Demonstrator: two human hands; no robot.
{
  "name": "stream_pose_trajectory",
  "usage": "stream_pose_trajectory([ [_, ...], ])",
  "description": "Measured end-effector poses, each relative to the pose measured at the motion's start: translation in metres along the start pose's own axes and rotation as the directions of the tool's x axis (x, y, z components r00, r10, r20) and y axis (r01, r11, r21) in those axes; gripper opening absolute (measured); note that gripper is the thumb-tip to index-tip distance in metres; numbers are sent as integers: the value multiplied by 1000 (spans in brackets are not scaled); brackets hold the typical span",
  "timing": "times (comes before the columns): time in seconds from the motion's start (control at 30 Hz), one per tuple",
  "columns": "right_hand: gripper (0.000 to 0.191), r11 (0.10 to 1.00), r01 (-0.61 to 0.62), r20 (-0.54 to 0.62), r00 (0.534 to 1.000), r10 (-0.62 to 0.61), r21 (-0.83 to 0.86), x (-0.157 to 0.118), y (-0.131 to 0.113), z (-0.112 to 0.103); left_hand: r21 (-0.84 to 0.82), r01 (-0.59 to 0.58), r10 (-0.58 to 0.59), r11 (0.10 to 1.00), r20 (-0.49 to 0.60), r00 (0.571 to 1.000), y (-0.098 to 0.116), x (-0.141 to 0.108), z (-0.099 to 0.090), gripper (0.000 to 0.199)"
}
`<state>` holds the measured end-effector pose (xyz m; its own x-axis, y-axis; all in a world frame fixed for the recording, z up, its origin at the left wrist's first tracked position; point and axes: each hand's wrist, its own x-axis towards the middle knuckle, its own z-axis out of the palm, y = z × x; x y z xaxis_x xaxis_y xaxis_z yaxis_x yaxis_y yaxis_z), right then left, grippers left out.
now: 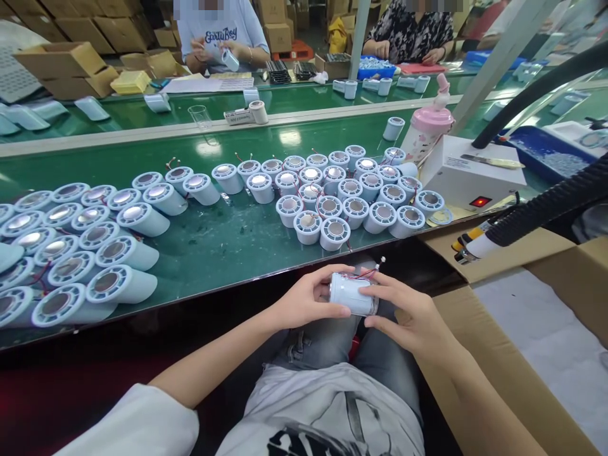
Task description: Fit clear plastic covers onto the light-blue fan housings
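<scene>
Above my lap I hold a light blue cylindrical plastic housing (350, 292), lying on its side, with thin red wires and a small white connector (381, 261) sticking up from it. My left hand (316, 296) is closed round its left end, thumb below and fingers behind. At the other end, my right hand (403, 307) grips it between fingers and thumb; that end looks clear or glassy, partly hidden by the fingers. Just beyond my hands, a group of similar housings (335, 233) stands upright on the green bench (223, 244), their round metal centres facing up.
More housings (111, 282) crowd the bench's left side. To the right are a white box with a lit red switch (481, 202), a black hose (551, 199), a pink cup (430, 130) and an open carton (513, 361). Two people work across the bench.
</scene>
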<state>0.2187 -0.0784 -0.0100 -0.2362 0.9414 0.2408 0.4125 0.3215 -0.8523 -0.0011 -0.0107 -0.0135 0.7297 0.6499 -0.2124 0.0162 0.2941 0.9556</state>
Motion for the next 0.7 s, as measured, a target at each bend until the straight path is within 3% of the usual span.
stream_pose_trajectory([
  [0.1, 27, 999, 13, 10, 1000, -13, -40, -5, 0, -2, 14, 44, -45, 999, 33, 998, 4, -2, 0, 73],
  [0.33, 31, 965, -204, 98, 977, 190, 163, -5, -4, -4, 165, -99, 87, 981, 74, 993, 15, -9, 0, 76],
  [0.7, 31, 865, -315, 140, 949, 282, 390, -5, -3, -3, 209, -131, 111, 969, 104, 988, 17, -11, 0, 75],
])
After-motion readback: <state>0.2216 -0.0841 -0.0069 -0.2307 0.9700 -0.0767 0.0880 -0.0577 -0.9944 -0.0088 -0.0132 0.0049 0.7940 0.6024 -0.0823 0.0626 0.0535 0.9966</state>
